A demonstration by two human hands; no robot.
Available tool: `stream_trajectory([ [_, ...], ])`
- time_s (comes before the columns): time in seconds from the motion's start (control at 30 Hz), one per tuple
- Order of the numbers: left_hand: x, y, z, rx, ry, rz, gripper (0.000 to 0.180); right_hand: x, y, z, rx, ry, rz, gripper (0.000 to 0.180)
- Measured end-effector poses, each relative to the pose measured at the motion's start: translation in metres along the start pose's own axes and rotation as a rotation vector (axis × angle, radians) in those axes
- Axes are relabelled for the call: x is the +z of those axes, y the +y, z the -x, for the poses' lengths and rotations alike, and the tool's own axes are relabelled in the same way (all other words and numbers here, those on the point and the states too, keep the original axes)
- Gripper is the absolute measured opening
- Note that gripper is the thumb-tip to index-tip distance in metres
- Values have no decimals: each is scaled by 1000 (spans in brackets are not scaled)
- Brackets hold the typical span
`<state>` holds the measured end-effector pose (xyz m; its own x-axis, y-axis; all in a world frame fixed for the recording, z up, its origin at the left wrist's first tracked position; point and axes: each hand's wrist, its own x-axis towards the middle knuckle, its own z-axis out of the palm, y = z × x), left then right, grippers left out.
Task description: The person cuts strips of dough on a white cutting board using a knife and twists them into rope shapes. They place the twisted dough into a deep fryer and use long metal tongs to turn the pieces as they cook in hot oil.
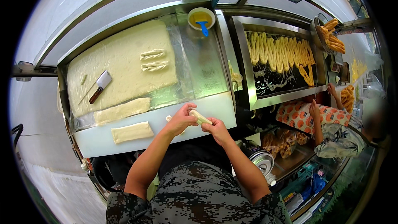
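Over the front edge of the white board [207, 107], a short strip of pale dough [200, 117] is stretched between my two hands. My left hand [183, 118] curls its fingers about the strip's left end. At its right end, my right hand [215, 131] pinches it between thumb and fingers. A small bit of dough [168, 118] shows beside my left hand, partly hidden by it. Farther left on the board lies a flat rectangular piece of dough [132, 132]. Behind it rests a longer dough strip [122, 110].
A big dough sheet [124, 54] carries two twisted dough pieces [154, 66] and a cleaver [100, 86]. Behind stands a bowl [201, 18] with a blue-handled brush. On the right, dough twists float in an oil fryer [250, 79], where a person's hand [315, 110] holds a thin tool.
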<state>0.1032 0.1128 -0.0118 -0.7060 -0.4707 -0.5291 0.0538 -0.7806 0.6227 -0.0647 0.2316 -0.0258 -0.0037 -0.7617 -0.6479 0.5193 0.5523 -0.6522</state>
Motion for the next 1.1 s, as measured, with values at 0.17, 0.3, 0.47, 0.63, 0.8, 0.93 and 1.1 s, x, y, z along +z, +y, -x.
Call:
stream_trajectory([
  [0.17,16,17,-6,116,-12,-287,57,6,-17,-5,-79,100,-153,21],
  [0.3,12,21,-8,114,-109,-707,45,13,-32,-4,-205,115,-394,24],
  [0.47,-1,6,-14,100,169,-183,31,0,-26,-20,-300,294,110,33],
  [0.63,-10,2,-33,315,584,-775,36,14,-23,-37,-196,480,3,31],
  [0.8,32,28,-8,679,297,-982,38,35,-32,-54,-16,292,-545,50],
  [0.93,10,17,-8,521,566,-886,35,58,-51,-57,89,102,-449,58],
  [1.1,-47,16,-17,357,618,-658,24,89,-49,-80,15,146,-15,22],
])
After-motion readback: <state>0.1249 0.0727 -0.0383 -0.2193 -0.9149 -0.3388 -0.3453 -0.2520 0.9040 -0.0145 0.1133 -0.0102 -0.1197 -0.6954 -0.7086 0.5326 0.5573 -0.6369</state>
